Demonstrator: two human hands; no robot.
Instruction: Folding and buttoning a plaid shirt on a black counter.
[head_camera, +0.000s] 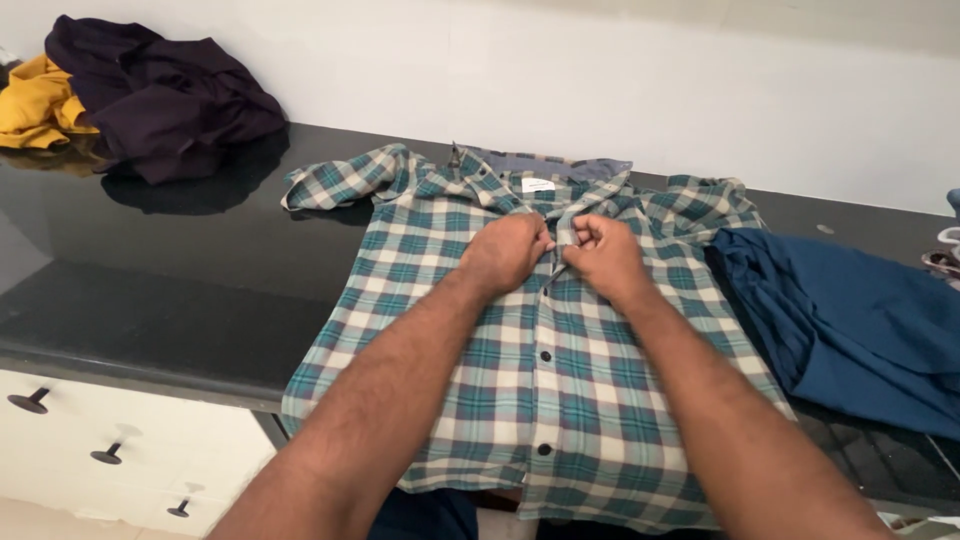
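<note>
A green, white and teal checked shirt (560, 380) lies flat, front up, on a black polished counter (160, 280), its hem hanging over the front edge. Dark buttons run down its placket. My left hand (508, 250) and my right hand (603, 255) meet at the placket just below the collar, each pinching the fabric there, fingers closed on the shirt's front edges. Both forearms reach in from the bottom of the view and cover part of the shirt.
A blue garment (850, 320) lies right of the shirt, touching its sleeve. A dark purple garment (165, 95) and a yellow one (35, 105) are piled at the counter's far left. White drawers with dark knobs (105, 455) sit below. A white wall stands behind.
</note>
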